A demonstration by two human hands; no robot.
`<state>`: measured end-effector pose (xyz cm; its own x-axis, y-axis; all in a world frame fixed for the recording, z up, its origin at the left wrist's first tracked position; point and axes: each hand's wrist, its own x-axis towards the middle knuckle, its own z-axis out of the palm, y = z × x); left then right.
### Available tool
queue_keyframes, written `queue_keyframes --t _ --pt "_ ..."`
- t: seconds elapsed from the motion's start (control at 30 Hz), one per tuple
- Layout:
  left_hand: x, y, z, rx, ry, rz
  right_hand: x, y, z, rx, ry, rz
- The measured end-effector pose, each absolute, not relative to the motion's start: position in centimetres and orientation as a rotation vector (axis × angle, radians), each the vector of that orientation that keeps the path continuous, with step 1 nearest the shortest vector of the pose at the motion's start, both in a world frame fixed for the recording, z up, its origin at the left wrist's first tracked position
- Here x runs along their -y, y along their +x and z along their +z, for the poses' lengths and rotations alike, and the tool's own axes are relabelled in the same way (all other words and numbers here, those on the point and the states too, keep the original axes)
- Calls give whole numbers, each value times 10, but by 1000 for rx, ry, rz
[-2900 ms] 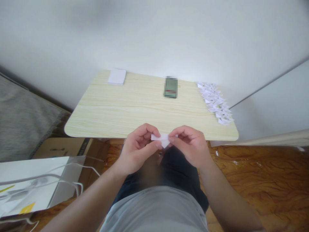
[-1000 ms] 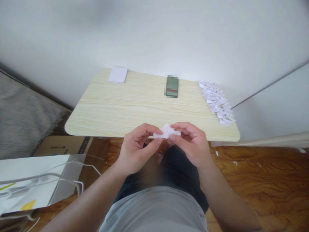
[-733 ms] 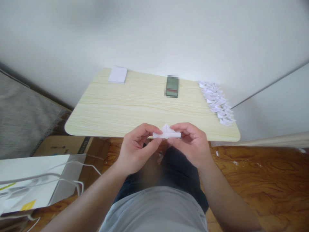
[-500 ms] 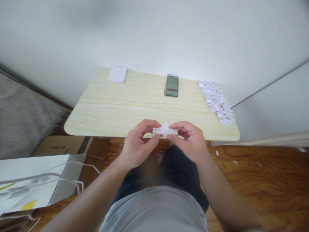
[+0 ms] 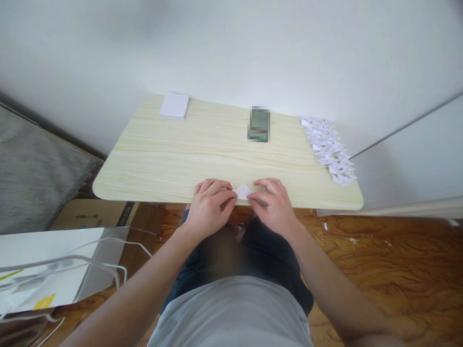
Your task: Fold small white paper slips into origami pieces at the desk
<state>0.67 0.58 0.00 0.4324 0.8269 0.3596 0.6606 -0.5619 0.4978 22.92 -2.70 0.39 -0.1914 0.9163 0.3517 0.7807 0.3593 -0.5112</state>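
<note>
A small folded piece of white paper (image 5: 243, 192), now roughly triangular with its point up, is held at the near edge of the light wood-grain table (image 5: 202, 140). My left hand (image 5: 211, 205) pinches its left corner between thumb and fingers. On the other side, my right hand (image 5: 273, 205) grips the right corner with thumb and a finger, its upper finger raised clear of the paper. Both corners are partly hidden by fingertips. Several folded white paper pieces (image 5: 329, 149) lie in an overlapping row along the table's right end.
A stack of white paper (image 5: 174, 105) lies at the back left of the table. At the back middle is a blurred green item (image 5: 259, 125). A cardboard box (image 5: 94, 214) and a white box (image 5: 47, 270) with cables stand at lower left. Paper scraps (image 5: 351, 240) dot the wooden floor.
The paper went from a flat bar with a peak in the middle to a triangle, its side strips no longer sticking out. My hands have turned, knuckles more upward, and the view shifted slightly.
</note>
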Motion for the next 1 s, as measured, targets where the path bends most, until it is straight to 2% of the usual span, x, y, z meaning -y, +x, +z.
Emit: queue_keyframes --t 0.27,1.0 --pt "-12 9 2 -1240 2434 763 23 225 5 2033 -1499 370" --pt "-25 17 13 -1344 2431 575 13 212 16 2007 -1784 341"
